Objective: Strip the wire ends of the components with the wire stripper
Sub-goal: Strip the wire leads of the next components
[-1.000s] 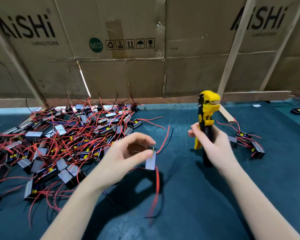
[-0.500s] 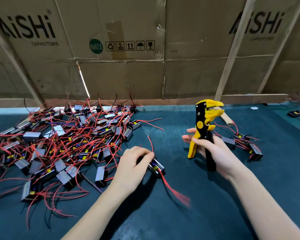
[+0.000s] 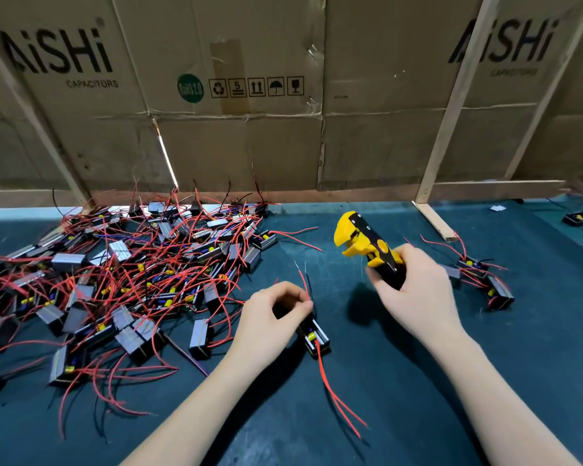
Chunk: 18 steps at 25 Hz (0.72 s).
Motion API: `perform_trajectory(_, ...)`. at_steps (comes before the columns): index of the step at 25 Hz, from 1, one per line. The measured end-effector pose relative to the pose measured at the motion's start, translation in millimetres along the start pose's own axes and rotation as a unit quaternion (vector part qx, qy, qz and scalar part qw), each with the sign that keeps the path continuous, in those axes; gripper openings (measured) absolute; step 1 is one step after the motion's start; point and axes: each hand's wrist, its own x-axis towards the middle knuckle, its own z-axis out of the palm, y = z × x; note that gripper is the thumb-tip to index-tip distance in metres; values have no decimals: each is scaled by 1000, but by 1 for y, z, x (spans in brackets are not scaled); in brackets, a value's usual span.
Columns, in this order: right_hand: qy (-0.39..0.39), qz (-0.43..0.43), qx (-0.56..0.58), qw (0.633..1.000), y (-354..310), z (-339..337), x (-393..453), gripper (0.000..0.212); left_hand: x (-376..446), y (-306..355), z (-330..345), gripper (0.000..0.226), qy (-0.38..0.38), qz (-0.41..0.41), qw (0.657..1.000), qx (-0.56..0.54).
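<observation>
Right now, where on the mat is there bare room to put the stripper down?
Bare mat lies right of the right hand, short of the small cluster, and between the forearms. Another strip runs from the wire stripper to the back rail. Left of the left hand, the component pile crowds everything.

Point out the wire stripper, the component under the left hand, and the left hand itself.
wire stripper (image 3: 349, 235): head view, on its yellow head.
component (image 3: 314, 338): head view, on its open black casing.
left hand (image 3: 266, 317): head view, on the back of the hand.
</observation>
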Motion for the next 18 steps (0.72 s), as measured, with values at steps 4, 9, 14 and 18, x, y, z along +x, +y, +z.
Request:
perform_trajectory(4,43,-54,-168,983,8,2,1,40,1,2,-1,10,-21,-16,991,-133)
perform_trajectory(9,56,-51,-205,976,1,12,-1,46,0,0,1,13,-38,7,985,-166)
perform_trajectory(14,54,-27,-238,969,-2,15,-3,48,-2,0,1,18,-81,65,989,-104)
perform_trajectory(18,30,-75,-257,963,0,12,-2,43,-2,0,2,23,-78,64,991,-86)
